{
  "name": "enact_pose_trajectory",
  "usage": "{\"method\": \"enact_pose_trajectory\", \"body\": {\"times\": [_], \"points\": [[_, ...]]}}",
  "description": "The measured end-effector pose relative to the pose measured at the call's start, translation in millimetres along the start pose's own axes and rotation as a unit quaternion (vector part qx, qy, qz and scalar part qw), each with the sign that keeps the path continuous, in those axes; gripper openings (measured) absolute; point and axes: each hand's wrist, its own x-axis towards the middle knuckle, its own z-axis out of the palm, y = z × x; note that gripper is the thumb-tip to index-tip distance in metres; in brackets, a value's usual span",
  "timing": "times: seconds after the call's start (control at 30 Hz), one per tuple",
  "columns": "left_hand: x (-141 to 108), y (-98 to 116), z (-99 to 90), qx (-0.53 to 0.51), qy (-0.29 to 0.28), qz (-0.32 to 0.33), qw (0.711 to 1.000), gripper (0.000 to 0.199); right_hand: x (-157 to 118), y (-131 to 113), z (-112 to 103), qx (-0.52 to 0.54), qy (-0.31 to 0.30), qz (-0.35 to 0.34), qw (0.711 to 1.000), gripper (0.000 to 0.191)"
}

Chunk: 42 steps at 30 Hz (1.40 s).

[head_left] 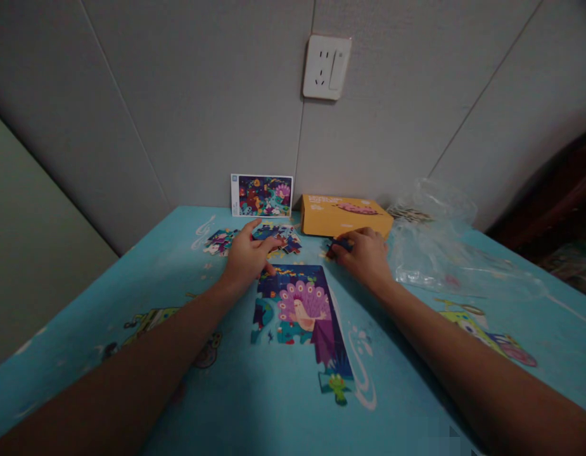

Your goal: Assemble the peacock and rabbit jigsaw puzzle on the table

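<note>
A partly joined jigsaw puzzle [302, 310] with a purple peacock lies on the blue tablecloth between my forearms. My left hand [248, 253] is just beyond its upper left corner, fingers apart, over the near edge of a heap of loose puzzle pieces [286, 239]. More loose pieces [219, 242] lie to that hand's left. In front of the yellow box, my right hand [363, 253] has its fingers bent down and closed on a dark puzzle piece [343, 243]; its fingertips are partly hidden. Other pieces lie against this one.
A picture card [263, 196] leans against the wall beside the yellow box [344, 216]. Clear plastic bags [430, 253] and a bundle of thin brown strips [411, 214] lie at the right. A socket plate [327, 68] is on the wall.
</note>
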Motion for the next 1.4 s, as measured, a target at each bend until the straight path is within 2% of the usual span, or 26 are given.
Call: {"method": "enact_pose_trajectory", "body": {"times": [0.1, 0.2, 0.27, 0.33, 0.4, 0.47, 0.53, 0.6, 0.67, 0.73, 0.8, 0.83, 0.9, 1.07, 1.17, 1.23, 1.27, 1.33, 1.4], "points": [[-0.7, -2.1, 1.2, 0.001, -0.067, 0.02, 0.998, 0.048, -0.5, -3.1, -1.4, 0.163, 0.005, -0.024, 0.986, 0.025], [-6.1, -3.9, 4.4, 0.006, -0.182, 0.041, 0.982, 0.033, -7.4, -11.6, 2.9, 0.382, -0.044, -0.052, 0.922, 0.027], [-10.6, -5.1, 6.6, 0.016, -0.25, 0.065, 0.966, 0.025, -13.1, -17.1, 6.8, 0.452, -0.089, -0.075, 0.885, 0.027], [-13.3, -6.3, 8.0, 0.023, -0.279, 0.083, 0.956, 0.02, -15.6, -18.5, 8.9, 0.454, -0.121, -0.095, 0.878, 0.025], [-12.8, -7.5, 8.0, 0.013, -0.263, 0.083, 0.961, 0.021, -12.4, -13.9, 8.3, 0.416, -0.092, -0.092, 0.9, 0.025], [-9.5, -8.2, 7.0, -0.009, -0.222, 0.077, 0.972, 0.024, -4.1, -4.2, 4.8, 0.364, 0.01, -0.053, 0.93, 0.024], [-5.4, -7.9, 5.7, -0.028, -0.168, 0.079, 0.982, 0.024, 5.7, 6.7, -0.8, 0.315, 0.139, 0.015, 0.939, 0.024], [-2.3, -6.5, 4.8, -0.037, -0.11, 0.085, 0.99, 0.022, 12.8, 14.6, -6.8, 0.264, 0.177, 0.053, 0.947, 0.028], [-1.0, -4.3, 4.4, -0.044, -0.066, 0.082, 0.993, 0.019, 14.7, 17.7, -10.8, 0.168, 0.118, 0.065, 0.977, 0.029], [-1.0, -2.4, 4.4, -0.051, -0.047, 0.076, 0.995, 0.016, 12.4, 17.5, -10.7, 0.059, 0.005, 0.051, 0.997, 0.035], [-1.1, -1.8, 4.4, -0.052, -0.042, 0.074, 0.995, 0.014, 8.6, 16.9, -6.7, -0.015, -0.087, 0.032, 0.996, 0.046], [-1.0, -2.3, 4.5, -0.05, -0.041, 0.076, 0.995, 0.013, 7.0, 17.1, -3.9, -0.034, -0.11, 0.027, 0.993, 0.051], [-0.1, -4.4, 4.6, -0.042, -0.044, 0.081, 0.995, 0.014, 5.4, 18.6, 1.1, -0.053, -0.124, 0.023, 0.991, 0.054], [2.5, -10.2, 4.5, -0.03, -0.057, 0.089, 0.994, 0.02, 9.3, 22.4, 0.3, -0.053, -0.101, 0.021, 0.993, 0.05], [1.3, -9.2, 4.7, -0.026, -0.061, 0.078, 0.995, 0.021, 12.1, 18.6, -7.4, 0.026, -0.043, 0.026, 0.998, 0.036], [-1.8, -7.4, 5.8, -0.025, -0.09, 0.071, 0.993, 0.022, 9.8, 11.6, -10.9, 0.158, -0.003, 0.015, 0.987, 0.039], [-4.1, -6.8, 6.8, -0.025, -0.12, 0.07, 0.99, 0.023, 6.7, 6.6, -11.5, 0.24, -0.003, 0.003, 0.971, 0.041], [-9.4, -6.5, 9.2, -0.022, -0.2, 0.078, 0.976, 0.025, -2.9, -5.3, -10.2, 0.375, -0.085, -0.013, 0.923, 0.047], [-14.2, -7.7, 11.5, -0.011, -0.265, 0.093, 0.96, 0.024, -13.1, -16.7, -7.3, 0.422, -0.191, -0.049, 0.885, 0.045]]}}
